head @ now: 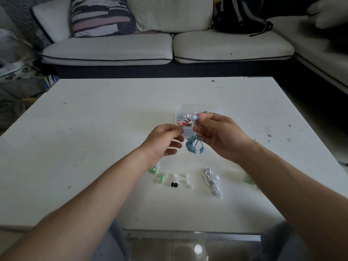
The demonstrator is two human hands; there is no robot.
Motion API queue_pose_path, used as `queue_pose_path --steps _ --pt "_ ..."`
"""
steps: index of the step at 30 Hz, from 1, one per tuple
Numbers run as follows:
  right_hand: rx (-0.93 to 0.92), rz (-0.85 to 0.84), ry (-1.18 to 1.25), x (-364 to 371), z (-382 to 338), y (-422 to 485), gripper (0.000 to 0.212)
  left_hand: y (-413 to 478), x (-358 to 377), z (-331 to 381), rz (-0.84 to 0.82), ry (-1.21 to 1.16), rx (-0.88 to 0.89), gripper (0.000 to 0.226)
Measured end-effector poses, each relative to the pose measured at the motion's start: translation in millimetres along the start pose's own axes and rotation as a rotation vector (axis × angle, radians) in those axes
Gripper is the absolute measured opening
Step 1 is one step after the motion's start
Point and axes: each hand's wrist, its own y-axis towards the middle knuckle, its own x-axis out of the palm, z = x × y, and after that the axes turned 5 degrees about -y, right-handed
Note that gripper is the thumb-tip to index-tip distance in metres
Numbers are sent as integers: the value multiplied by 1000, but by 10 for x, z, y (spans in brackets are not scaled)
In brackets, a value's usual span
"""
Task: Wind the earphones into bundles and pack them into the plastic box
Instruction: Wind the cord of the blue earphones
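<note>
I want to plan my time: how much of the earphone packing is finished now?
Done: red-white earphones already lie in the plastic box. In hand: the right hand pinches the blue earphones, partly wound, buds dangling. Remaining: finish and pack them, then the white earphones on the table.

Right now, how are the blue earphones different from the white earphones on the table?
The blue earphones hang in the air, pinched by the right hand; the white earphones lie untouched on the table. The blue earphones are a tight bundle with buds dangling; the white earphones are a longer, looser bunch. Both are outside the box.
</note>
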Motion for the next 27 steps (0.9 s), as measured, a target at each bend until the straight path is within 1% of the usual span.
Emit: queue_pose_path --steps 2,4,5,7,8,10,13,15,17,20,23,25,27 --pt "0 60 61 8 -7 6 13 11 28 -42 -27 -57 -143 13" --pt "-3 98 104 19 -15 3 14 -26 51 -85 -107 -114 -290 22" --pt "-9 112 121 21 -11 5 15 -54 71 -110 -159 -153 -339 30" --pt "-29 135 148 28 -1 8 18 -95 143 -165 -249 -295 -373 40" --pt "-40 148 161 35 7 8 18 -103 189 -184 -272 -369 -362 39" --pt "-54 171 180 44 22 11 16 -79 266 -206 -255 -452 -307 34" --pt "-63 179 170 50 35 7 16 -29 329 -218 -182 -498 -237 27" --pt "-61 179 169 61 38 2 16 -24 325 -216 -152 -510 -229 15" --pt "-54 183 175 78 34 -3 13 -26 308 -211 -138 -507 -230 8" --pt "-35 206 183 98 26 2 10 -28 287 -199 -119 -455 -224 8" --pt "-35 257 172 95 6 15 10 -34 242 -157 -69 -337 -220 5" --pt "-30 293 147 68 -6 29 15 -25 192 -130 -19 -237 -206 12" --pt "-15 305 90 32 -14 46 25 -13 140 -106 13 -158 -179 18"
